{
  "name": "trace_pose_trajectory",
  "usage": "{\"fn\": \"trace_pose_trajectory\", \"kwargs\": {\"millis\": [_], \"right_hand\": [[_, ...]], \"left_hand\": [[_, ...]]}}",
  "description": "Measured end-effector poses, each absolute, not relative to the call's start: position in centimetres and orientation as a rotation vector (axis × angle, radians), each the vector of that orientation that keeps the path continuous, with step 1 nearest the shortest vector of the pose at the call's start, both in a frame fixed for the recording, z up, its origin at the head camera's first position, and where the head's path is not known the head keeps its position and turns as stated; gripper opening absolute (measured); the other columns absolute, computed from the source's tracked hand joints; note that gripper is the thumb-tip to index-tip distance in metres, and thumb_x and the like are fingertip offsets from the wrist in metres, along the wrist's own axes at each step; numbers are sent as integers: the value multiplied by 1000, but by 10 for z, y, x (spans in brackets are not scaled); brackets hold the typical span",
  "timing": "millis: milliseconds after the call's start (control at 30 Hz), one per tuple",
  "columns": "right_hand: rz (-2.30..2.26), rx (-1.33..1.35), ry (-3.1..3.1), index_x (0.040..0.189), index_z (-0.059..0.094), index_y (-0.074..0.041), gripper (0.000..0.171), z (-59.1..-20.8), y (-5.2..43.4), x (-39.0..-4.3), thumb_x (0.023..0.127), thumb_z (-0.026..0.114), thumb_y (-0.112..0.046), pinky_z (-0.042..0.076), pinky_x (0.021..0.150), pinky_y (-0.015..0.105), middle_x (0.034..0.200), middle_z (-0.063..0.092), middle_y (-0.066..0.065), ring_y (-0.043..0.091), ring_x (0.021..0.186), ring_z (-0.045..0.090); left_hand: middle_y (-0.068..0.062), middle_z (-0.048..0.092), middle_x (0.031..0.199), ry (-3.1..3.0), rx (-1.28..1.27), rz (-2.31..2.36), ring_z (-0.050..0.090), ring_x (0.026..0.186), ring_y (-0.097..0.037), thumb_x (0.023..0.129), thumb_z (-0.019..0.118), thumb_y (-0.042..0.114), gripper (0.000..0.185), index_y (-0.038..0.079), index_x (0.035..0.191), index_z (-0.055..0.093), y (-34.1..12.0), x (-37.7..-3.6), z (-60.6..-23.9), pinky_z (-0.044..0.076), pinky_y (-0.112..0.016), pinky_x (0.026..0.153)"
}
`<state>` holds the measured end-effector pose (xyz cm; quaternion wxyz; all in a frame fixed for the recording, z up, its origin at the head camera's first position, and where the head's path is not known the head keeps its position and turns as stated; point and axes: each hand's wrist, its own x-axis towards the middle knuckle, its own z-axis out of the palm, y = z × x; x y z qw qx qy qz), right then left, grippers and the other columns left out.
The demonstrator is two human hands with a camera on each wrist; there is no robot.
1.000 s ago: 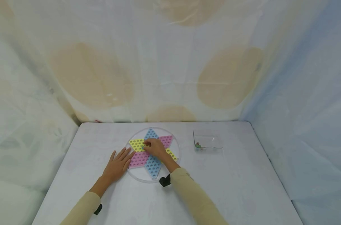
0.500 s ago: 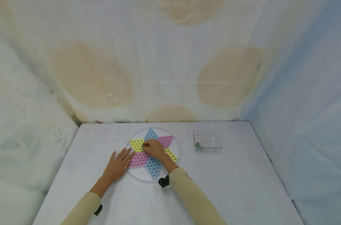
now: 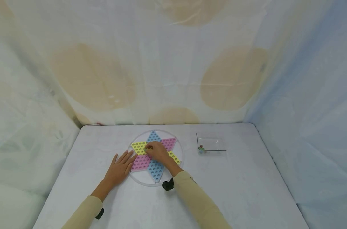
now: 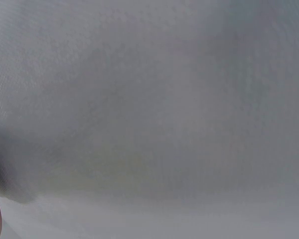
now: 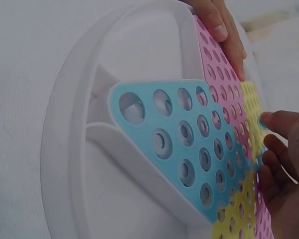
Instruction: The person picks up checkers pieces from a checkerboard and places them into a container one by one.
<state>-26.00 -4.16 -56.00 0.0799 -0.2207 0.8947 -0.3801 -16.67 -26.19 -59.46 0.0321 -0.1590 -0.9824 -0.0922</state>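
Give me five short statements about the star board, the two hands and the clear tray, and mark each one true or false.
1. The left hand lies flat with straight fingers at the star board's left edge. True.
2. The right hand hovers over the clear tray. False: it is over the board, fingertips at the yellow section.
3. The clear tray stands to the right of the board. True.
4. The tray is heaped full of marbles. False: only a small piece or two shows in its left corner.
5. The board's point nearest the person is pink. False: it is blue.
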Motion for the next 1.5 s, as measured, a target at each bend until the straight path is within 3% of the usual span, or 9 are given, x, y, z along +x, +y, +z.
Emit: {"fn": "trace_pose_trajectory", "kwargs": {"millis": [300,1067,1500], "right_hand": [[-1266,-678,2628,109,75,-10,16,-559,-33,-262,95,69,-17,52,81,26,102,71,-2,11,92,62],[-1415,-815,2604,112,72,1,21,-533,15,-266,95,68,-9,54,80,30,102,72,6,20,92,65],[-1367,-805,2709,109,73,-1,18,-527,49,-272,94,69,-10,54,81,33,98,71,5,19,89,64]], "left_hand": [[-7,31,161,-3027,-495,-280,21,149,-32,106,44,34,50,19,154,43,-264,-167,-596,9,-63,116],[-8,30,161,-3035,-494,-282,19,149,-32,107,43,33,50,18,154,41,-263,-167,-595,6,-62,117],[-9,31,161,-3036,-479,-277,19,149,-32,107,44,33,50,18,154,41,-265,-168,-595,6,-62,117]]}}
